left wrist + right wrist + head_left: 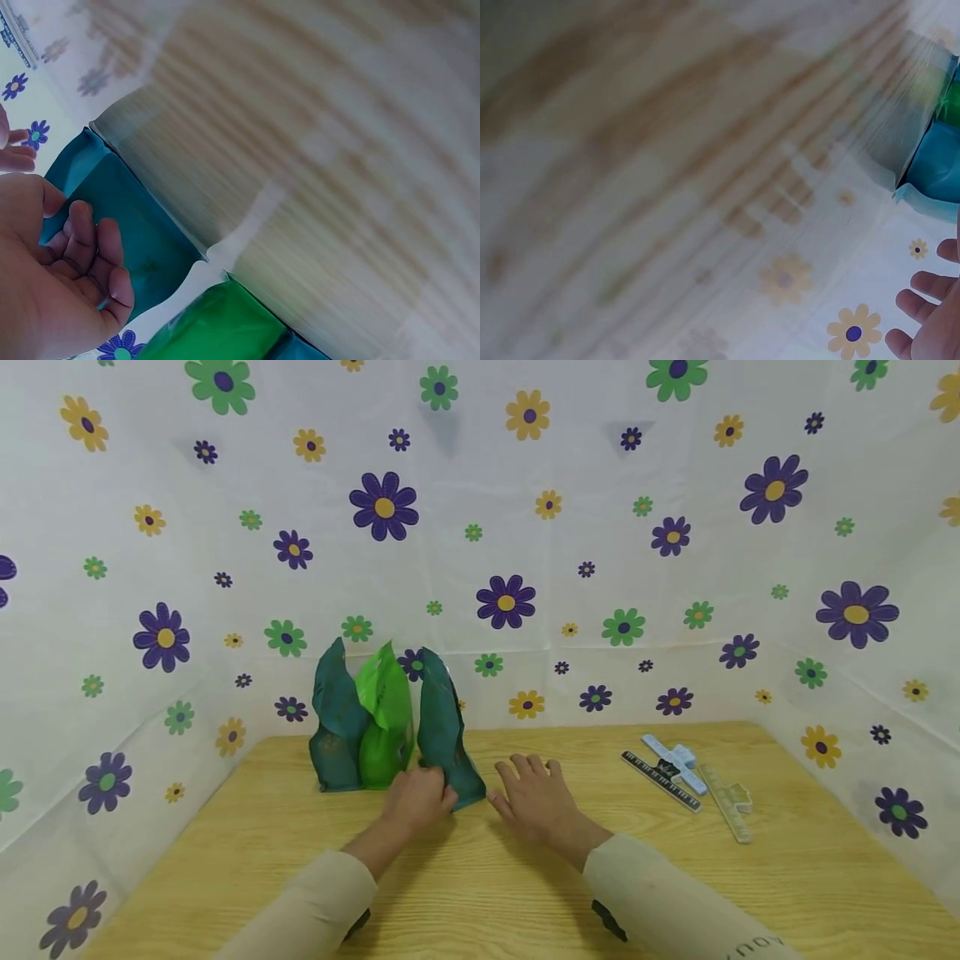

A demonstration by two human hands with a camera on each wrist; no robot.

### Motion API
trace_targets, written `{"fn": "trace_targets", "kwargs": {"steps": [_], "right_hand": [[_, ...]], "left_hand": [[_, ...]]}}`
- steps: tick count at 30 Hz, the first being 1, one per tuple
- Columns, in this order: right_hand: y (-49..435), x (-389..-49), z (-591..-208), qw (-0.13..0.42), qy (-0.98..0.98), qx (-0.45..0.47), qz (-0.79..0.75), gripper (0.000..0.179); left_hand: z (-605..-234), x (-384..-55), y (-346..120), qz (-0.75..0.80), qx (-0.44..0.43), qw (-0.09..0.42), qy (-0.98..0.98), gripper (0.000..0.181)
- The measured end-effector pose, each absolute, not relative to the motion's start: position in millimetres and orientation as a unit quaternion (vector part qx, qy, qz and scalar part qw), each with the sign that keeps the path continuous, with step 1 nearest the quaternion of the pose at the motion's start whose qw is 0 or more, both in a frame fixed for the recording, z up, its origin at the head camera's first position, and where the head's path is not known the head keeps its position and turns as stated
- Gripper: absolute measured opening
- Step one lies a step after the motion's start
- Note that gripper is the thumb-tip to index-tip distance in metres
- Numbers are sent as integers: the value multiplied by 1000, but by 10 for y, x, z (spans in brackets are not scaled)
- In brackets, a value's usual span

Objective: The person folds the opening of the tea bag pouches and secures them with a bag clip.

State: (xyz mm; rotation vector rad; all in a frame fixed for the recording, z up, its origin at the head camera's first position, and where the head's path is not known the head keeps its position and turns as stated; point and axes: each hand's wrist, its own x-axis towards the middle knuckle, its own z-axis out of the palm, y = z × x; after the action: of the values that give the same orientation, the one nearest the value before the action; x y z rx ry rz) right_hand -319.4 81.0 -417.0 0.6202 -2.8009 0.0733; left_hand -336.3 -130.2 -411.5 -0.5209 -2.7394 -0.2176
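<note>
In the head view, three pouches stand at the left of the table: a teal one (339, 747), a bright green one (386, 739) beside it, and another teal pouch (441, 718) set slightly apart and turned at an angle. My left hand (420, 797) is at that last pouch's lower left side. The left wrist view has its curled fingers (109, 244) against the pouch's teal face (154, 247), fingertips showing with nothing between them and the palm. Near the pouch's right bottom corner, my right hand (536, 797) is spread low over the table, holding nothing.
Three long clips lie at the right: light blue (671, 762), black with a piano-key pattern (660, 779), and clear yellowish (726, 802). The wooden table (480, 893) meets a white flower-printed cloth (600, 585) at the back and sides.
</note>
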Motion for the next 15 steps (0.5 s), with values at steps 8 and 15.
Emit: {"fn": "trace_targets", "kwargs": {"steps": [8,15], "right_hand": [[797,-3188,-4159,147,-965,219,9,56],[755,-3198,-4154,146,-966,215,2,56]], "left_hand": [[-4114,-3295,-1234,-69,-202,171,-962,39],[-4104,-3235,-1183,-36,-218,191,-956,40]]}}
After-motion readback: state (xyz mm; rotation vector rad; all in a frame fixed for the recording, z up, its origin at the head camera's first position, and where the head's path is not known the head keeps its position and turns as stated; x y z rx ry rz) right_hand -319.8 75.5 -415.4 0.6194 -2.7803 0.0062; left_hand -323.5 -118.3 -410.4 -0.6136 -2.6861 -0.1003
